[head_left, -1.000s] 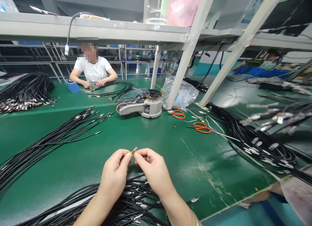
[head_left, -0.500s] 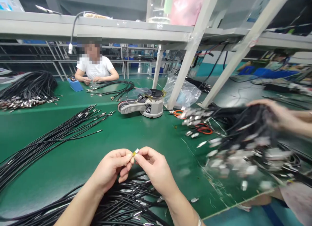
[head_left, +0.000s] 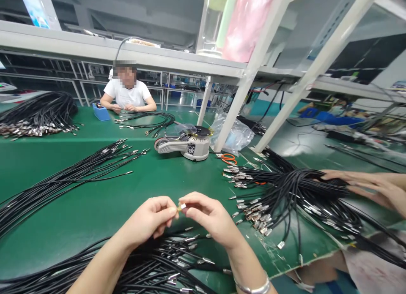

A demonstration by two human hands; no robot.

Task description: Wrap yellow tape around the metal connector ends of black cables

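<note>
Between the thumb and fingers of my left hand (head_left: 155, 216) is a small cable connector (head_left: 183, 206) with a silvery end and a bit of yellow tape. My right hand (head_left: 211, 216) is right beside it, thumb and forefinger a little apart around the connector's end; whether they touch it is hard to make out. Beneath both hands lies a bundle of black cables (head_left: 152, 260) with metal plugs, partly covered by my forearms. The rest of the held cable is hidden behind my left hand.
A tape dispenser (head_left: 195, 147) stands ahead, near orange-handled scissors (head_left: 229, 159). More black cables (head_left: 72, 175) lie at left. At right, a co-worker's hands (head_left: 371, 186) rest on a large cable pile (head_left: 294, 180). Shelf posts (head_left: 237, 104) rise from the table; another person (head_left: 128, 93) sits opposite.
My right thumb and forefinger have parted from their pinch on the connector, while my left hand keeps hold. At right, the co-worker's cable pile has come down onto the table.
</note>
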